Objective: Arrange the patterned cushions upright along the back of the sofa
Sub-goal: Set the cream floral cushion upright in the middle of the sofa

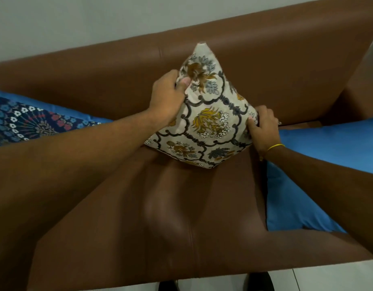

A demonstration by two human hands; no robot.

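Both hands hold the flowered cushion (206,114) on its corner against the sofa (276,66) back: left hand (168,97) grips high, right hand (263,127) low. Blue cushions (320,164) lie beside it.

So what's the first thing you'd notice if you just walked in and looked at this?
The cream flowery cushion in the middle of the brown sofa, stood up on one corner like a diamond. The left hand grips its upper left edge and the right hand pinches its right corner. Then the bright blue cushion lying flat on the right, and a dark blue flowery cushion on the left.
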